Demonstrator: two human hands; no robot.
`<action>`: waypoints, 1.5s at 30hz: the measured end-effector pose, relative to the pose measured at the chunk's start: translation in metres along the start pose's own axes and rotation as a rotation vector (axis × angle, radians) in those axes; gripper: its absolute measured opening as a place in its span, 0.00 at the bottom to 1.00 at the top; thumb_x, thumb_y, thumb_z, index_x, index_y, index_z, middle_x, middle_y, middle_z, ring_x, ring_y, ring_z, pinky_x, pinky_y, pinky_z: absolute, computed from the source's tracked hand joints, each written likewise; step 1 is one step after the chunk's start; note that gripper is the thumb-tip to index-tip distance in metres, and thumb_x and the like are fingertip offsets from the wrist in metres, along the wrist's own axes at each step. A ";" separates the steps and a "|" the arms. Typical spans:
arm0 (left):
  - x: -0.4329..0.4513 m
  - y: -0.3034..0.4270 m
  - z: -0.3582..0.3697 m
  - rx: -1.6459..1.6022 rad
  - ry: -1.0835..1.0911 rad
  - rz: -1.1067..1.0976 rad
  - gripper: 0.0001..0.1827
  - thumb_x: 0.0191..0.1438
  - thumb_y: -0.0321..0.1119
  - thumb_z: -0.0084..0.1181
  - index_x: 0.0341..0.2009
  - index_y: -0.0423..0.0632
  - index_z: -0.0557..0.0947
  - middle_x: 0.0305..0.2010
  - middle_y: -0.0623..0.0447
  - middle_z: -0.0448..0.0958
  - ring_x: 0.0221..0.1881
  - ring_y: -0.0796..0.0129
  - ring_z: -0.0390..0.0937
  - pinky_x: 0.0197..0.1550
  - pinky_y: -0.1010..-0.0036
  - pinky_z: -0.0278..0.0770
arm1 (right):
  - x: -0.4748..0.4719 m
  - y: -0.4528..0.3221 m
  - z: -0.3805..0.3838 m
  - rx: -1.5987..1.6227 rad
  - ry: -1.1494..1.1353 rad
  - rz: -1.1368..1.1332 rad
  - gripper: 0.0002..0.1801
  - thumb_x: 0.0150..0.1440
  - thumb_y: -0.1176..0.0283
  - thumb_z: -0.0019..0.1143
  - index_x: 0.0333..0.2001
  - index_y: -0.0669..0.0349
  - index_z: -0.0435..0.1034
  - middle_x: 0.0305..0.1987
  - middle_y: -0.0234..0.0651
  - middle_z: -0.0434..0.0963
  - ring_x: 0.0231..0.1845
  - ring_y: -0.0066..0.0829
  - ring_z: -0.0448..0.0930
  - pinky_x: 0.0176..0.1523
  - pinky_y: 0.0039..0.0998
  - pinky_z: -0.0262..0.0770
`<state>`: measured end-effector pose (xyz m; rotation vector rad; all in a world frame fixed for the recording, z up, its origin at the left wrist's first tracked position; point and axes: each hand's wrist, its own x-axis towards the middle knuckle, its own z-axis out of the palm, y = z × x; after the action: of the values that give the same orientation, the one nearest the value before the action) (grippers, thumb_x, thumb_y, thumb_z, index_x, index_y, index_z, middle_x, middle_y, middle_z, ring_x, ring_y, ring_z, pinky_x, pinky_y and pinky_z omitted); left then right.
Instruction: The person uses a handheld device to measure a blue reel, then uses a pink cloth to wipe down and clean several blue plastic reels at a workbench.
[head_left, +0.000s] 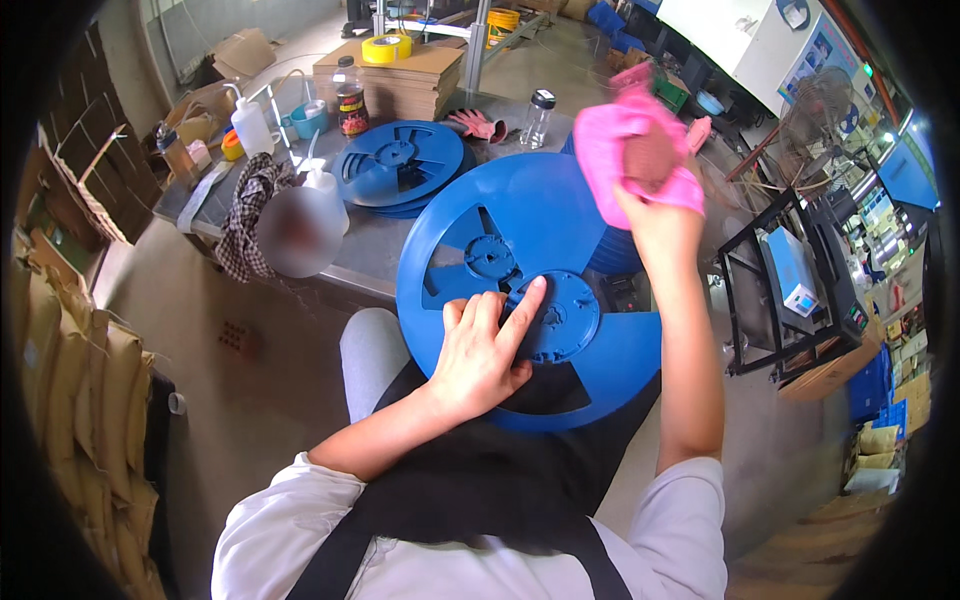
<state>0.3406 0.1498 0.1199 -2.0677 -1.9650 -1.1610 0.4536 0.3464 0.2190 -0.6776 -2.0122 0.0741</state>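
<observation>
A large blue plastic reel flange (628, 351) with a round hub and cut-out windows leans over my lap towards the table. My left hand (484, 352) grips it beside the hub, fingers curled and the index finger laid along the hub face. Another blue flange (439, 251), with its own hub, overlaps just beyond. Raised above the right side, my right hand (660, 217) holds a bunched pink cloth (600, 150) with a brown patch. The cloth is blurred and apart from the near flange. Behind it rises a stack of blue flanges (611, 259), partly hidden.
On the metal table (367, 255) lie more blue reels (405, 161), a red work glove (480, 126), a clear bottle (537, 120), white squeeze bottles (253, 124) and a checked cloth (251, 214). Cardboard sheets (390, 79) carry yellow tape (386, 49). A black metal frame (795, 300) stands right.
</observation>
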 end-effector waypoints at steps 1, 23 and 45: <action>0.002 -0.002 -0.001 0.016 0.000 0.014 0.56 0.30 0.30 0.68 0.70 0.50 0.61 0.44 0.43 0.66 0.46 0.52 0.67 0.49 0.59 0.58 | -0.006 0.000 -0.002 0.032 -0.025 -0.061 0.18 0.49 0.71 0.65 0.44 0.61 0.71 0.50 0.46 0.77 0.57 0.44 0.76 0.63 0.41 0.68; 0.000 -0.013 0.001 -0.007 -0.047 -0.026 0.56 0.31 0.30 0.71 0.70 0.51 0.62 0.42 0.45 0.66 0.45 0.53 0.67 0.50 0.60 0.59 | -0.083 0.095 -0.022 0.036 0.122 0.206 0.29 0.51 0.67 0.67 0.56 0.64 0.67 0.52 0.43 0.76 0.52 0.38 0.79 0.55 0.37 0.75; 0.012 -0.035 0.048 -0.843 0.222 -0.421 0.49 0.51 0.07 0.52 0.73 0.57 0.54 0.42 0.63 0.64 0.37 0.79 0.63 0.45 0.87 0.66 | -0.046 0.046 -0.011 -0.025 0.210 -0.111 0.38 0.34 0.77 0.72 0.53 0.62 0.68 0.56 0.45 0.73 0.59 0.45 0.74 0.62 0.40 0.69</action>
<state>0.3312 0.1913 0.0765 -1.6514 -2.0542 -2.5291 0.4995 0.3599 0.1740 -0.5637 -1.8466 -0.0859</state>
